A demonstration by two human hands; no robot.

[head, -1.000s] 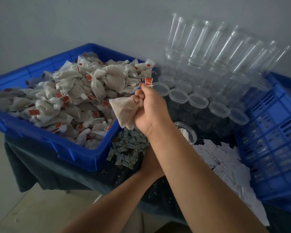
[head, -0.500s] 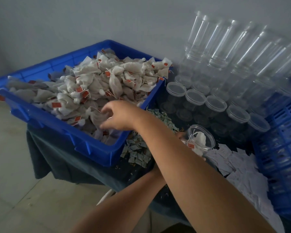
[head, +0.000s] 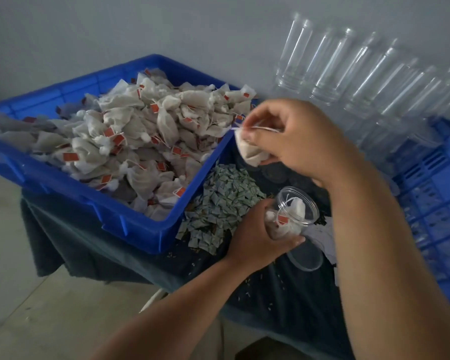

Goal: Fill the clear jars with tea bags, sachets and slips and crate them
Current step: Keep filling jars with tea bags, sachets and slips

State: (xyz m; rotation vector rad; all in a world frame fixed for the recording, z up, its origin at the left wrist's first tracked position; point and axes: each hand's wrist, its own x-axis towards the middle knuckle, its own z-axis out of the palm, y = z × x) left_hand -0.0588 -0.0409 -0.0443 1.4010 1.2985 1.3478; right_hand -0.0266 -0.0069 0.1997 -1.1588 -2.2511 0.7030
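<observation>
Up from the bin [head: 63,185], your right hand [head: 299,136] now pinches a tea bag [head: 250,152] — just above the open jar [head: 300,203] your left hand [head: 255,235] grips.

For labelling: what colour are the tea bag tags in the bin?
Orange-red tags, clearest in the head view.
</observation>
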